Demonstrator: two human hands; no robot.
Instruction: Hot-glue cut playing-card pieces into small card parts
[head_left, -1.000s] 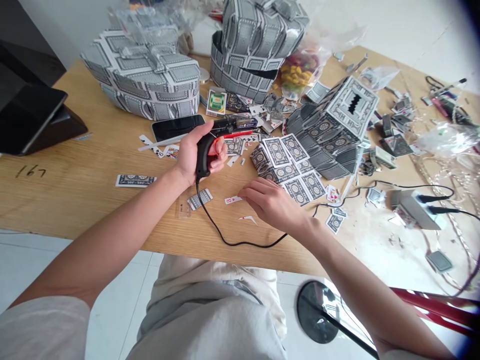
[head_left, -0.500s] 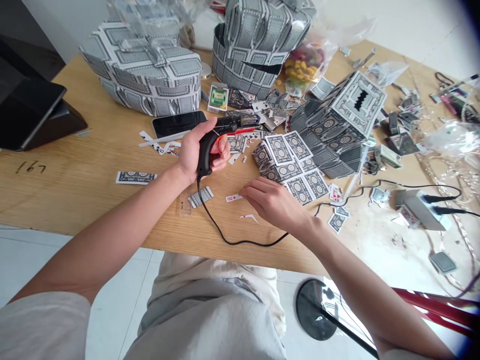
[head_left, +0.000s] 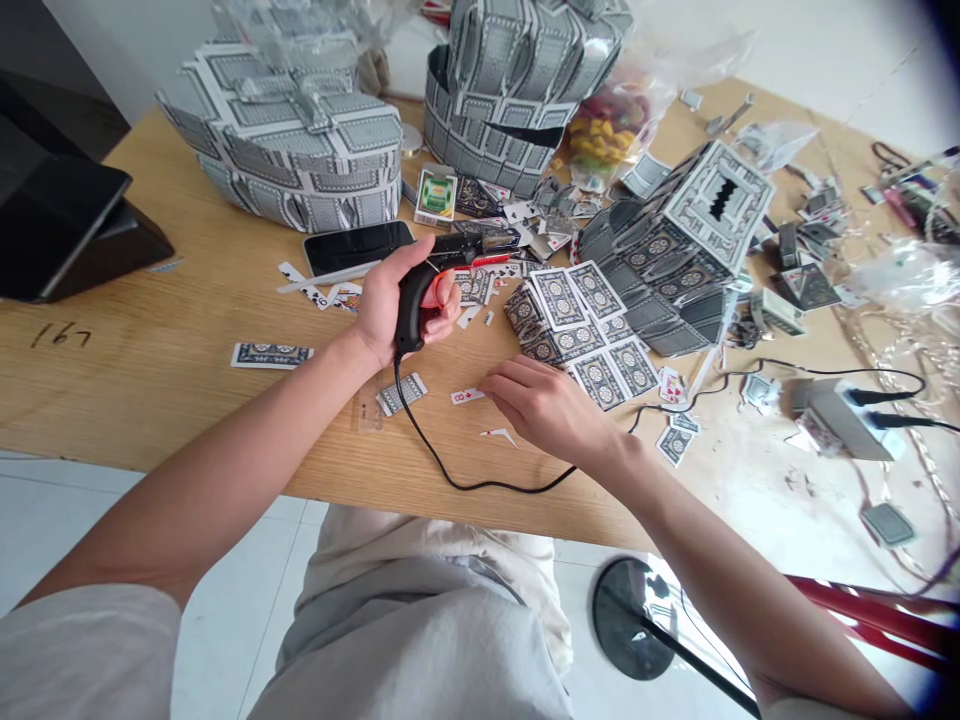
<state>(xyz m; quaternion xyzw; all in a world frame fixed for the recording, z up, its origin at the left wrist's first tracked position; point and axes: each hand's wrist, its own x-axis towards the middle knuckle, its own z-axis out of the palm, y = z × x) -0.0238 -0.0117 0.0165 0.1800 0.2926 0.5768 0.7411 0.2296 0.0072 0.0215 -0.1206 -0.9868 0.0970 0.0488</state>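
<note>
My left hand (head_left: 390,300) is closed round the black handle of a glue gun (head_left: 411,312), a finger at its orange trigger and its nozzle pointing right. The gun's black cable hangs down and curves across the table. Lower on the right, my right hand (head_left: 536,400) rests on the table with its fingers bent together, pinching the end of a cut card strip (head_left: 466,396) marked with a red 8. A thin white scrap (head_left: 498,435) lies just below. Behind my right hand stands a block covered in patterned playing cards (head_left: 581,340). A patterned card piece (head_left: 402,393) lies between my hands.
Large models built from cards (head_left: 300,150) stand along the back, with another tilted card model (head_left: 675,250) at right. A phone (head_left: 358,246), a green card box (head_left: 436,195) and loose cuttings lie behind the gun. A power strip (head_left: 855,420) sits at right, a black stand (head_left: 82,230) at left.
</note>
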